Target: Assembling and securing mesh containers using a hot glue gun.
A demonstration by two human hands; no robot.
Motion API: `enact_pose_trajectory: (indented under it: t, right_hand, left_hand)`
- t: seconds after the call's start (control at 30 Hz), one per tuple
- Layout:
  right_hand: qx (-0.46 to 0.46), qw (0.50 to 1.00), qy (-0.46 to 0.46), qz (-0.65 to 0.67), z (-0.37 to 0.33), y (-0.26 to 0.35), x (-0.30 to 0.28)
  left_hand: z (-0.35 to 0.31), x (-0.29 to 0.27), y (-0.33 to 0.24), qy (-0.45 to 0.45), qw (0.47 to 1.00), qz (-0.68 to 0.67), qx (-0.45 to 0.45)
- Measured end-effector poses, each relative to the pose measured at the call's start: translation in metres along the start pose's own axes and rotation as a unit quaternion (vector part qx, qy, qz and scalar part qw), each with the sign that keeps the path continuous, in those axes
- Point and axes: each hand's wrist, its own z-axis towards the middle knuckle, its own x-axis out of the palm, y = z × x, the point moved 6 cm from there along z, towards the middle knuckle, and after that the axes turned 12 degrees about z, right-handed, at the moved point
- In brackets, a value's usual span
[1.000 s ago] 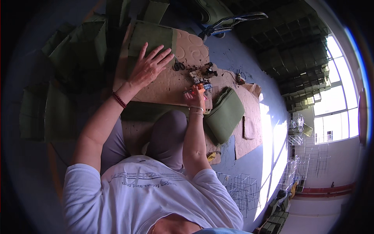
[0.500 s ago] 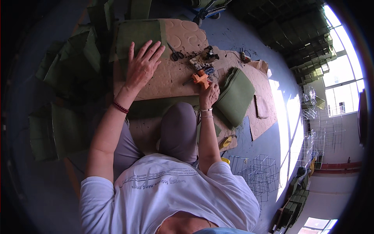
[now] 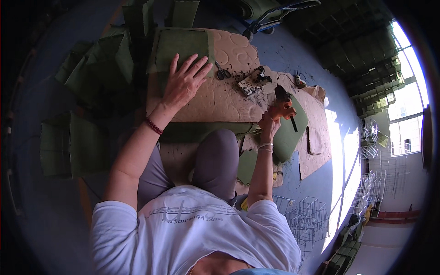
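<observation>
My left hand (image 3: 184, 85) lies flat with fingers spread on a dark green fabric panel (image 3: 183, 43), at the far left of the cardboard-topped table (image 3: 201, 106). In my right hand (image 3: 269, 125) is an orange glue gun (image 3: 282, 111). It is held over the right side of the table, above a stack of folded green fabric (image 3: 289, 137). A dark rod-like part sticks out of the gun toward the lower right. Black-handled scissors (image 3: 223, 74) lie right of my left hand. Beyond them is a small board (image 3: 250, 83) crusted with black residue.
Green fabric boxes (image 3: 105, 59) stand on the floor at the left. Wire frames (image 3: 307, 220) sit at the lower right. A blue-framed cart (image 3: 270, 20) is beyond the table. Green boxes are stacked in high rows (image 3: 362, 64) at the far right.
My right hand has lifted the glue gun away from the crusted board and turned it, moving to the right over the fabric stack. My left hand stays on the panel. The whole view has shifted slightly.
</observation>
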Motion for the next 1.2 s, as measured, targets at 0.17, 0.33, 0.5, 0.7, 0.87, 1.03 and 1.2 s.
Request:
enact_pose_trajectory:
  t: [0.17,0.33,0.5,0.7,0.87,1.03,1.2]
  right_hand:
    - [0.110,0.947,0.103,0.282,-0.021,0.064,0.059]
    - [0.208,0.835,0.241,0.450,-0.031,0.056,0.101]
    - [0.124,0.841,0.216,0.481,-0.006,0.069,0.084]
    - [-0.087,0.884,0.252,0.384,0.005,0.201,0.086]
    - [-0.140,0.903,0.250,0.321,-0.029,0.205,0.094]
    - [-0.043,0.913,0.268,0.303,-0.079,0.135,0.123]
    - [-0.033,0.898,0.192,0.394,-0.048,0.148,0.140]
  left_hand:
    - [0.002,0.004,0.000,-0.013,1.000,0.003,-0.002]
    - [0.000,0.001,0.006,-0.024,0.999,-0.030,0.016]
    - [-0.001,-0.002,0.008,-0.031,0.998,-0.047,0.031]
    - [0.004,-0.006,0.012,-0.042,0.998,-0.017,0.045]
    - [-0.001,-0.018,0.034,-0.116,0.991,-0.072,-0.015]
    - [-0.011,-0.029,0.058,-0.131,0.989,-0.051,-0.037]
    - [-0.012,-0.033,0.073,-0.105,0.992,-0.065,-0.036]
